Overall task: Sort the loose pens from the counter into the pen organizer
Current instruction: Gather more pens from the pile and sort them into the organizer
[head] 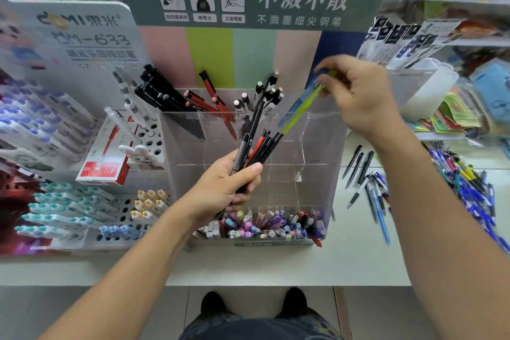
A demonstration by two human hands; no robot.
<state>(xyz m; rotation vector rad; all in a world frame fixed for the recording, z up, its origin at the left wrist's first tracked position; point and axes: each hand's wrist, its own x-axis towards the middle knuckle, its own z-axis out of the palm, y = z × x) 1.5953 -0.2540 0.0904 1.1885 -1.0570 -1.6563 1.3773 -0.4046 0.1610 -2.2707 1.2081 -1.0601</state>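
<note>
A clear acrylic pen organizer (pixel 325 130) stands in the middle of the white counter, with black, red and white-capped pens in its back compartments and small colourful pens in its front row. My left hand (pixel 220 188) grips a bundle of black and red pens (pixel 258 146) in front of it. Over the organizer's back right compartment, my right hand (pixel 358 96) holds a blue pen and a green pen (pixel 302 107), tips slanting down into it. Several loose pens (pixel 367 182) lie on the counter to the right.
A white display of capped pens (pixel 69 201) and a red box (pixel 105 157) stand left of the organizer. A heap of blue and mixed pens (pixel 469 190) lies at the far right. Shelves with packaged goods (pixel 455 107) sit behind. The counter's front edge (pixel 248 281) is close to me.
</note>
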